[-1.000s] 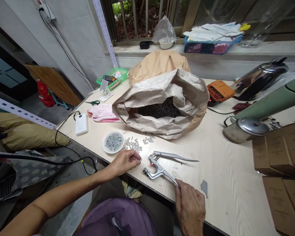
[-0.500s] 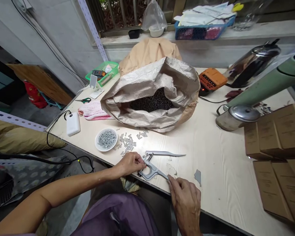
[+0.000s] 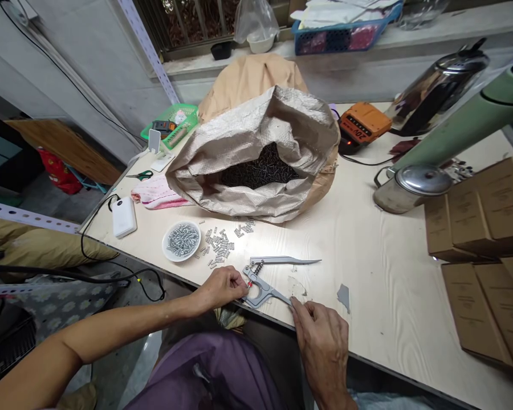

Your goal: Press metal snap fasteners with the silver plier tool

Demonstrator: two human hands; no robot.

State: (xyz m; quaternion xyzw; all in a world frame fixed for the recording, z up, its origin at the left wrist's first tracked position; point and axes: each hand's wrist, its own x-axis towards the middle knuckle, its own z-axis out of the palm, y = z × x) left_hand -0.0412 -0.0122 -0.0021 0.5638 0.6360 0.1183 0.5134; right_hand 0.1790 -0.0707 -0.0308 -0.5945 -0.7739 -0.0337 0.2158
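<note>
Left hand (image 3: 220, 289) now up at the head of the pliers (image 3: 268, 293); one second ago it was short of the tool, a small silver bit showing at its fingertips; thumb and forefinger drawn close, tips partly hidden at the head, so cannot tell whether they fully meet or pinch anything; other fingers curled in; half a second ago much the same pose.

Right hand (image 3: 322, 336) closed round the end of the pliers' lower handle, same grip as in both earlier frames; upper handle is free, handles spread wide apart; pliers at the near edge of the table (image 3: 380, 273), red tip by the left fingers.

Loose metal pieces (image 3: 221, 244) lie beyond the left hand, between the white bowl (image 3: 180, 260) and the pliers; bowl is filled with similar pieces; open sack (image 3: 222, 122) behind, dark pieces (image 3: 260, 173) inside; grey scrap (image 3: 343, 298) just beyond the right hand; these look unmoved on the table, only the camera view has shifted; scissors (image 3: 144, 175) and pink-striped cloth (image 3: 160, 192) left of the sack, lidded mug (image 3: 399, 193) well to the right.
</note>
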